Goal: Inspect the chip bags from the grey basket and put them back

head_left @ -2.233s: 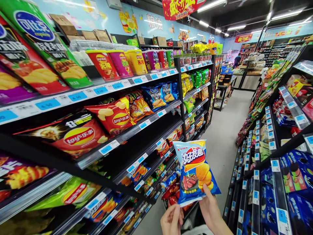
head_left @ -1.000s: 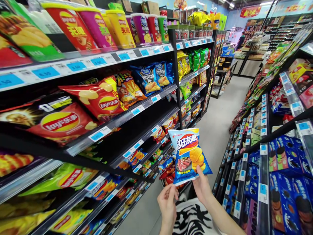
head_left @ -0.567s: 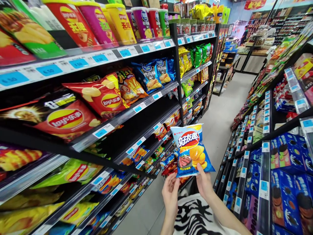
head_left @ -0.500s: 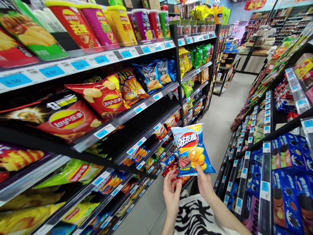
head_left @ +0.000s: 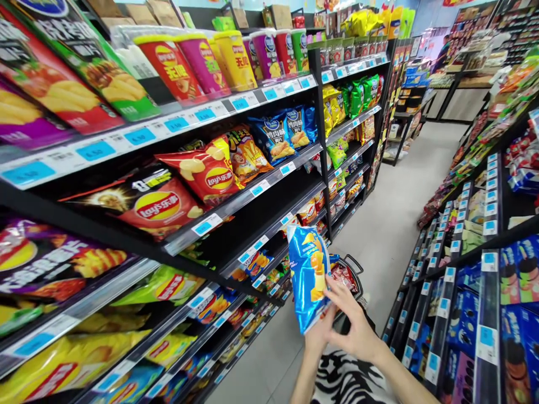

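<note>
I hold a blue chip bag upright in the aisle, turned so its face points left toward the shelves. My right hand reaches across from the right, with its fingers pressed against the bag's lower side. My left hand grips the bag's bottom edge and is mostly hidden behind the right hand. Just behind the bag, a black shopping basket holds red packets.
The black shelf unit on the left carries red Lay's bags, blue bags and chip tubs on top. The right shelves hold blue cookie boxes. The grey aisle floor runs ahead. A zebra-print garment is below my arms.
The bag has turned from facing me to edge-on, toward the left shelves. My right hand moved across over the left hand. My view shifted right and down, showing the basket.
</note>
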{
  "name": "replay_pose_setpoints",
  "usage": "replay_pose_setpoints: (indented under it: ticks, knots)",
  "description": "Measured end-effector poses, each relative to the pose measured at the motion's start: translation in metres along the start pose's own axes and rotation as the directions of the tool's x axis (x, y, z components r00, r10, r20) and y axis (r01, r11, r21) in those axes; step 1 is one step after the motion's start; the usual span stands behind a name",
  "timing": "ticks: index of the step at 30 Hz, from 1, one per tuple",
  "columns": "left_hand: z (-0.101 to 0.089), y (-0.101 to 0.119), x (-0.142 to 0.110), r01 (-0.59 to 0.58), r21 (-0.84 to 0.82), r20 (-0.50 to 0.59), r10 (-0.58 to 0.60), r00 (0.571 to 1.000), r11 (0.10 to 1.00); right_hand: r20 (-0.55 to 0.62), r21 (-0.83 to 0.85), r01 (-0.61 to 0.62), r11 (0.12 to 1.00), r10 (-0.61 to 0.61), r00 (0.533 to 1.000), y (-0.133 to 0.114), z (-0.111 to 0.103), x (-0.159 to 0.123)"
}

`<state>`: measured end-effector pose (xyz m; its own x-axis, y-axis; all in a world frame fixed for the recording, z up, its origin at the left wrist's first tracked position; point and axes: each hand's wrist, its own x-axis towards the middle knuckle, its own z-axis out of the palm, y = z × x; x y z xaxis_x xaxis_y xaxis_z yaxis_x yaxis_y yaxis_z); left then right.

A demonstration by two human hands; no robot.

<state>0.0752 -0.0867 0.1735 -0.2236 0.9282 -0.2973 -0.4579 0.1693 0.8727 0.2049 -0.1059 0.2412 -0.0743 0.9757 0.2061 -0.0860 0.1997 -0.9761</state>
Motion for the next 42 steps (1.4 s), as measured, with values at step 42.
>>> replay_pose_setpoints:
  ticks: [42]
  knots:
    - [-0.038,-0.057,-0.022,0.326,-0.276,0.099,-0.310,0.945,0.904,-0.301,0.408,-0.295,0.864,0.433,0.850,0.013,0.002,0.013]
